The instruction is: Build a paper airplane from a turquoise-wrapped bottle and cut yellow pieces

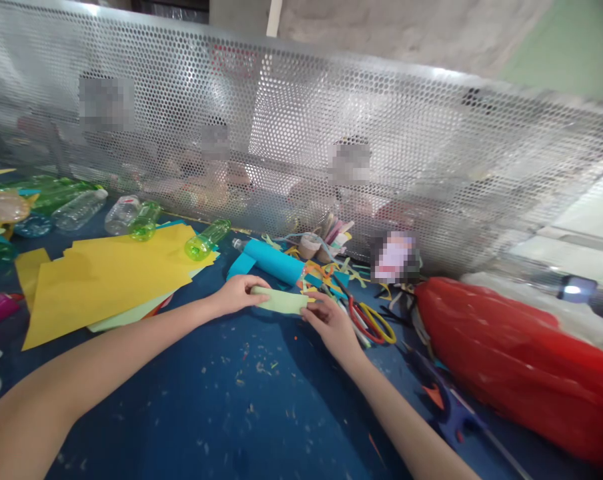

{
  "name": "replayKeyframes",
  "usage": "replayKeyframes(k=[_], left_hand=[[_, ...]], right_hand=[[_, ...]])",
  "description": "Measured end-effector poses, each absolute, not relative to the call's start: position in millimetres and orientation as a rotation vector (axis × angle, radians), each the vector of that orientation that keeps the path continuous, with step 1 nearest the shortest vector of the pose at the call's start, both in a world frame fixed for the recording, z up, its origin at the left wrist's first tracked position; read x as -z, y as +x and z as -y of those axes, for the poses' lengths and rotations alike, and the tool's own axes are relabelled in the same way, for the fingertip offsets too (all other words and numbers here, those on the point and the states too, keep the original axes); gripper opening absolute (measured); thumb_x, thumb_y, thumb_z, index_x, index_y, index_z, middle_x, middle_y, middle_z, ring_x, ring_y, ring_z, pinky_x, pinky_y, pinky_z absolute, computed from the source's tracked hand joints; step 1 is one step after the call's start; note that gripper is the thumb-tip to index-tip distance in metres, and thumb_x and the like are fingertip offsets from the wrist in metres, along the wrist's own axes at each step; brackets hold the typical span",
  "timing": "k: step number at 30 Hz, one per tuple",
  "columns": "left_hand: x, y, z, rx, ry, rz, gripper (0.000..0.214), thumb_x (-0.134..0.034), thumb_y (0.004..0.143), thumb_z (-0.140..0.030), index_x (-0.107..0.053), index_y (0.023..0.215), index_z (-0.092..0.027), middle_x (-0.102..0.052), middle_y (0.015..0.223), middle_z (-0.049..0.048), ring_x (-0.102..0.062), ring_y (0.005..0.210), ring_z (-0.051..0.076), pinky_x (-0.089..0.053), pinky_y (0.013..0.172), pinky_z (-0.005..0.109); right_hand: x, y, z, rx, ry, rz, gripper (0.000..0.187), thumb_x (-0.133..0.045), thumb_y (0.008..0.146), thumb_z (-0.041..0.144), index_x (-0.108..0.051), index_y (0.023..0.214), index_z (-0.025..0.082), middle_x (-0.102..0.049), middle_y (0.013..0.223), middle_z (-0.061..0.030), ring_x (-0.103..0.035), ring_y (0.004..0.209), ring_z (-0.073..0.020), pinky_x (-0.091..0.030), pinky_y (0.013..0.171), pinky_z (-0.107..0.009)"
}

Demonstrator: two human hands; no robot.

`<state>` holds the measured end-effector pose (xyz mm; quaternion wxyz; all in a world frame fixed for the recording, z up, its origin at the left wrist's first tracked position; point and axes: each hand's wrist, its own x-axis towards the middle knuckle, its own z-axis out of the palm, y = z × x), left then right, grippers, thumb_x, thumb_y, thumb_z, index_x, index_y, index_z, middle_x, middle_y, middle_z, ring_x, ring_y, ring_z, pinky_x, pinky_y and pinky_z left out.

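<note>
We grip the pale green paper roll (281,301) at both ends, left hand (239,293) and right hand (331,323), just nearer than the blue paper roll (274,261); looks rolled, not yet released.

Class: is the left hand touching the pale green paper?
Touching. The head view shows the left hand gripping one end of the pale green paper, no gap visible.
</note>
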<state>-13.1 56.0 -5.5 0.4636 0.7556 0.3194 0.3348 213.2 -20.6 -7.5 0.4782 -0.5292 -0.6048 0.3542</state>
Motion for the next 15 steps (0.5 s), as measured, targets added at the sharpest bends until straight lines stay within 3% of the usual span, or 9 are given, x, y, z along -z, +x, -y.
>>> replayKeyframes(k=[10,15], left_hand=[[4.5,-13.5,-56.9,-0.850,1.704,-0.782,0.021,-0.061,0.076,-0.030,-0.063,0.087,-0.012,-0.062,0.064,0.0005,-0.058,0.051,0.011,-0.047,0.052,0.022],[5.7,-13.8,-58.6,-0.879,1.664,-0.777,0.020,-0.060,0.076,-0.030,-0.062,0.085,-0.012,-0.061,0.063,0.0002,-0.058,0.051,0.011,-0.047,0.053,0.022]], right_hand=[[11.5,221.1,15.4,-0.832,-1.305,1.348,0.038,-0.069,0.066,0.044,-0.054,0.091,0.020,-0.064,0.069,-0.0010,-0.061,0.063,-0.0168,-0.050,0.068,-0.032],[11.7,219.2,16.7,-0.902,-1.203,1.353,0.046,-0.070,0.069,0.038,-0.046,0.106,0.025,-0.059,0.072,0.0030,-0.060,0.063,-0.0148,-0.050,0.066,-0.030]])
